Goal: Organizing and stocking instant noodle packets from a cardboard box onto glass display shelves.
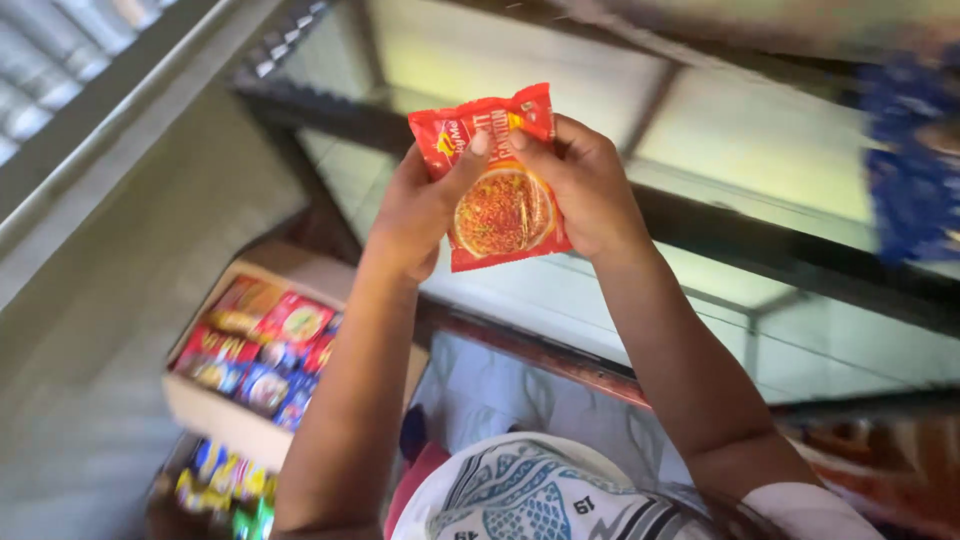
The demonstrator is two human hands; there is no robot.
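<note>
Down to the left of your arms, a cardboard box [215, 410] sits packed with colourful packets [262, 352], more packets [225, 485] lying just below it. Your left hand [415, 210] grips the red noodle packet [498, 180] along its left edge, thumb pressed across the front. Your right hand [580, 185] pinches its top right corner, both hands closed on it, raised before a glass display case [720, 150]. Blurred blue fabric [915, 150] hangs far right.

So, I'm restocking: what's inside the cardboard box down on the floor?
The cardboard box holds colourful snack packets, red, yellow and blue, lying flat. The left forearm covers its right edge, and lower layers are hidden.
</note>
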